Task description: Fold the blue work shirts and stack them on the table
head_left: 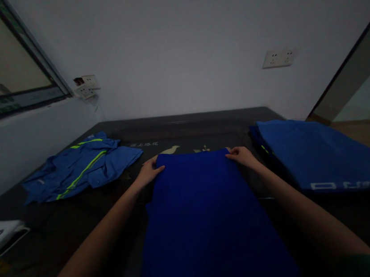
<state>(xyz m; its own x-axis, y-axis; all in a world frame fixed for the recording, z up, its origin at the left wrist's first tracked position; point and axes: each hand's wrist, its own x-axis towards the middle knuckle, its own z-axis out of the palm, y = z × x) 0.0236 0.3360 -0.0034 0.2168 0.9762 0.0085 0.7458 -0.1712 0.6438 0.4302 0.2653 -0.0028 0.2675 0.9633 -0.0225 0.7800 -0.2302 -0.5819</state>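
A deep blue piece of folded cloth (204,217), which looks like a garment, lies flat in front of me and runs down past the bottom of the view. My left hand (147,172) pinches its far left corner between thumb and fingers. At the far right corner, my right hand (242,156) pinches the cloth the same way. The far edge between both hands is straight. Whatever lies beneath the cloth is hidden.
On the left lies a crumpled blue work jacket (83,164) with yellow-green stripes. Folded blue cloth (321,151) with white print rests at right. A white device (1,234) with a cable sits near left. Wall sockets (278,58) are behind the dark table (183,127).
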